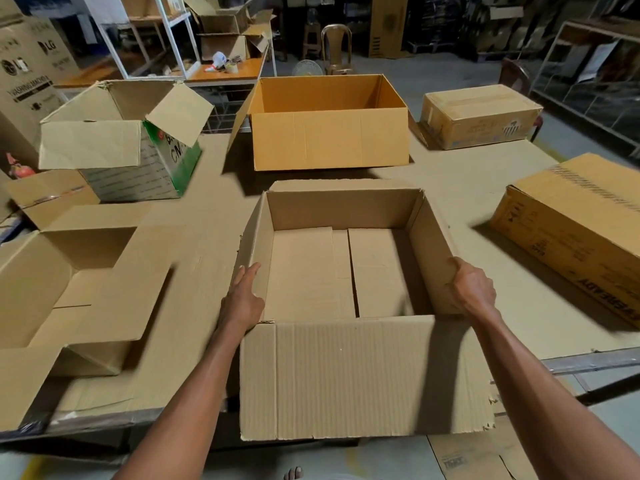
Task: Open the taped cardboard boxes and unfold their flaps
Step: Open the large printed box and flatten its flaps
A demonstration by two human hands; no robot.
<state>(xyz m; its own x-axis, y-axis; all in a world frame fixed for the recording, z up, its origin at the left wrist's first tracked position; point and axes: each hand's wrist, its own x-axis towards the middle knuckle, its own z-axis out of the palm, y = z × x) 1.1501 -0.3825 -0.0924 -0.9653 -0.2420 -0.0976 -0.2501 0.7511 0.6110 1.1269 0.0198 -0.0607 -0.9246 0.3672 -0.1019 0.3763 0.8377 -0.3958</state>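
An open brown cardboard box (349,368) stands at the table's near edge, its front flap hanging down toward me and its inside empty. My left hand (244,299) presses flat against the outside of its left wall, fingers spread. On the right wall, my right hand (472,289) is curled over the top edge. A shut box (479,114) sits at the far right. A long shut box (575,230) lies at the right edge.
Open boxes surround the near one: a flattened-flap box (76,292) at left, a green-printed box (117,143) at far left, an orange-lined box (329,133) straight ahead. The table top (450,181) is covered in cardboard. Shelving, chairs and more boxes stand behind.
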